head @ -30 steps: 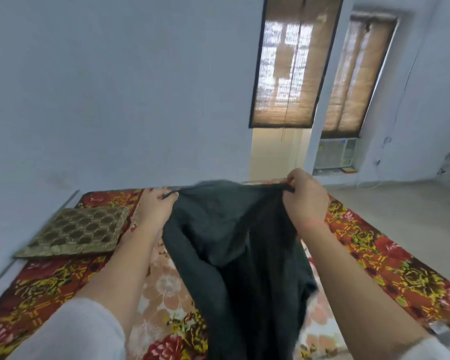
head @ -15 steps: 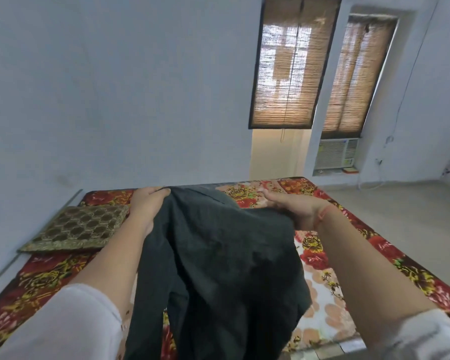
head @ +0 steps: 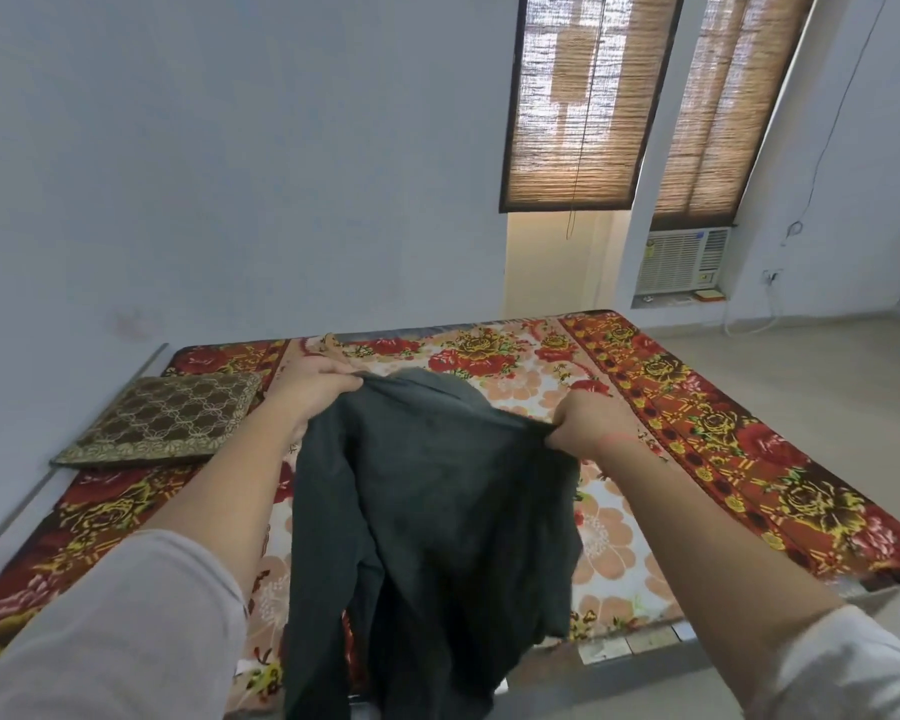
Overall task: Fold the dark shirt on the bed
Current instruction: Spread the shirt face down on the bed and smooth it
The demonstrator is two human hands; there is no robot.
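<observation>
Here, a person stands at the bed (head: 749, 433), each hand pinching an upper corner of the shirt (head: 437, 511). The left hand (head: 313, 389) and right hand (head: 588, 420) are apart, fingers closed on cloth. The shirt hangs between them, bunched, its lower part trailing off the near edge. To lay it well, judge: pull the top edge taut, lower it flat onto the spread, away from the cushion (head: 167, 418).
</observation>
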